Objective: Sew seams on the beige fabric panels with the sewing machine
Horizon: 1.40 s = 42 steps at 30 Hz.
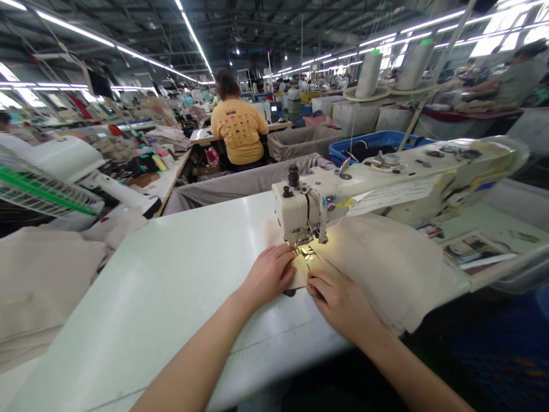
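A white sewing machine [295, 209] stands on the pale table, its lamp lighting the needle area. Beige fabric [386, 257] spreads under the machine arm and over the table's right part, with its edge near the presser foot [306, 252]. My left hand [271, 273] lies on a piece of the fabric just left of the foot, fingers close together and pressing down. Just right of and below the foot, my right hand [337, 297] is closed with its fingers pinching the fabric edge.
Folded beige fabric [43, 274] is piled at the left, below a fan [47, 183]. Behind the table are a grey cloth bin [240, 183], a blue crate [373, 140] and a seated person in yellow [239, 129]. Thread cones [369, 74] stand at upper right.
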Tool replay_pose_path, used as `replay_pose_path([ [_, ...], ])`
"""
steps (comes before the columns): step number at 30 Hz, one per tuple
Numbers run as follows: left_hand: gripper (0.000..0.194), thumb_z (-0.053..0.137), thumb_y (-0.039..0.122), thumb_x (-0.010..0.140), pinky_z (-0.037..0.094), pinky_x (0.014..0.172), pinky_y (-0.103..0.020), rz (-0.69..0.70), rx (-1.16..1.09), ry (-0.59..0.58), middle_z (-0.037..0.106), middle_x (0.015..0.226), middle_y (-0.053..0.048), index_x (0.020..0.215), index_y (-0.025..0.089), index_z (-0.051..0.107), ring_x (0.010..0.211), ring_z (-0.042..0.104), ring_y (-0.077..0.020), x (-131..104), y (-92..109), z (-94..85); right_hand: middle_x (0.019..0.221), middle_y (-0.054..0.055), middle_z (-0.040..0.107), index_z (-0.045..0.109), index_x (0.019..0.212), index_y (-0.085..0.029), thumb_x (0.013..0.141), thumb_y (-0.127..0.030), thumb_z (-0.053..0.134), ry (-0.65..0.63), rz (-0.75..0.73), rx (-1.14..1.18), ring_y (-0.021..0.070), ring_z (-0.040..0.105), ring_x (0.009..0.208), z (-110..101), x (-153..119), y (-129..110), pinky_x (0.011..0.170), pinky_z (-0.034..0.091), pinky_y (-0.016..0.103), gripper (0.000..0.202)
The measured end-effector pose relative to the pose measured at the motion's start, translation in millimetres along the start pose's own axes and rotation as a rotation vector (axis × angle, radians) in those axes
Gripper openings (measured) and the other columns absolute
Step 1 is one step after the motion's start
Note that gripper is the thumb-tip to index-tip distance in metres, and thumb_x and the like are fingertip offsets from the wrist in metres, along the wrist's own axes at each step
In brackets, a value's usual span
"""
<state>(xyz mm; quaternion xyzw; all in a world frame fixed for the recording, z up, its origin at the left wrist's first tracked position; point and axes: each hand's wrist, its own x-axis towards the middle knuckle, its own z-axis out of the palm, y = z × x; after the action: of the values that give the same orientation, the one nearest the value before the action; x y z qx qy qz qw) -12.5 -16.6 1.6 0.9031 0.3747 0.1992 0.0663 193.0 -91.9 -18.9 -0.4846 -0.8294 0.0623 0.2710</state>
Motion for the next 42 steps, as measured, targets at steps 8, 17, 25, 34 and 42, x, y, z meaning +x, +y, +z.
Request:
replay_pose_path([
  [8,0.025,0.060,0.016,0.090,0.052,0.105,-0.046,0.001,0.025,-0.006,0.067,0.128,-0.012,0.115,0.017,0.065,0.120,0.062,-0.0280,-0.2,3.2,-1.2,0.115,0.008,0.074,0.069,0.100,-0.019,0.094,-0.011,0.052,0.000,-0.020,0.019,0.0195,0.071,0.085,-0.7,0.6,1.3,0.075,0.056,0.030,0.020],
  [17,0.026,0.058,0.016,0.090,0.051,0.105,-0.048,-0.008,0.053,-0.011,0.067,0.128,-0.012,0.116,0.018,0.065,0.120,0.062,-0.0282,0.2,3.9,0.3,0.115,0.008,0.074,0.070,0.102,-0.020,0.093,-0.012,0.054,-0.005,-0.008,0.016,0.0190,0.072,0.082,-1.4,0.8,2.8,0.073,0.056,0.030,0.020],
  [25,0.026,0.058,0.016,0.091,0.052,0.105,-0.047,-0.006,0.044,-0.015,0.067,0.127,-0.012,0.115,0.017,0.065,0.120,0.062,-0.0277,0.3,2.7,0.6,0.115,0.006,0.074,0.070,0.097,-0.020,0.090,-0.008,0.056,-0.049,-0.006,0.003,0.0189,0.072,0.084,-4.1,2.2,2.5,0.072,0.055,0.028,0.019],
  [34,0.025,0.059,0.016,0.089,0.052,0.104,-0.048,-0.011,0.031,-0.022,0.068,0.126,-0.011,0.113,0.018,0.067,0.119,0.063,-0.0279,1.7,3.2,-0.1,0.112,0.006,0.074,0.069,0.097,-0.021,0.093,-0.011,0.054,-0.058,-0.009,-0.003,0.0175,0.071,0.081,-4.7,4.9,1.9,0.071,0.054,0.028,0.019],
  [42,0.022,0.058,0.016,0.090,0.053,0.101,-0.044,-0.023,0.009,-0.043,0.069,0.120,-0.011,0.111,0.017,0.066,0.112,0.064,-0.0268,4.5,2.9,-2.1,0.108,0.005,0.074,0.070,0.095,-0.021,0.094,-0.012,0.055,-0.078,0.007,-0.008,0.0187,0.071,0.083,-6.6,10.2,2.2,0.070,0.053,0.028,0.018],
])
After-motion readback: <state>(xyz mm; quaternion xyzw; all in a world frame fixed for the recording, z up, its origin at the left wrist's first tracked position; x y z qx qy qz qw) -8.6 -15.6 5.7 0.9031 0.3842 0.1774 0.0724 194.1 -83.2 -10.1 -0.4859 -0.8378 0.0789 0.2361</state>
